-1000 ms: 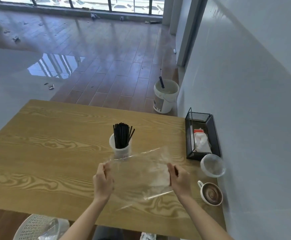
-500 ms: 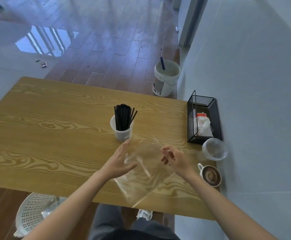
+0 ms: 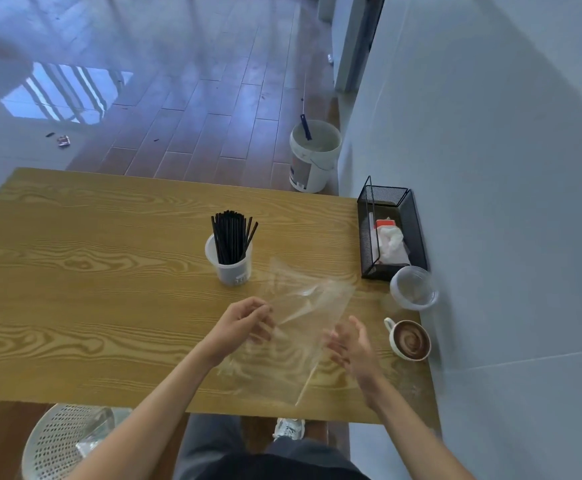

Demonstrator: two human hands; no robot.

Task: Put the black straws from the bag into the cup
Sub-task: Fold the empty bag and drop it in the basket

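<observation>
My left hand (image 3: 244, 323) pinches the clear bag (image 3: 303, 320) over the worktop (image 3: 92, 271); right hand (image 3: 350, 342) open, fingers spread at bag's edge. Straws (image 3: 232, 240) stand in cup (image 3: 229, 266), 11 o'clock of hands.

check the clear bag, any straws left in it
Empty: wood grain shows straight through the clear bag, and the black straws stand in the cup.

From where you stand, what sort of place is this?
Probably a café corner in an unfinished room: a latte cup, black straws in a cup, and a paint bucket on the floor.
</observation>
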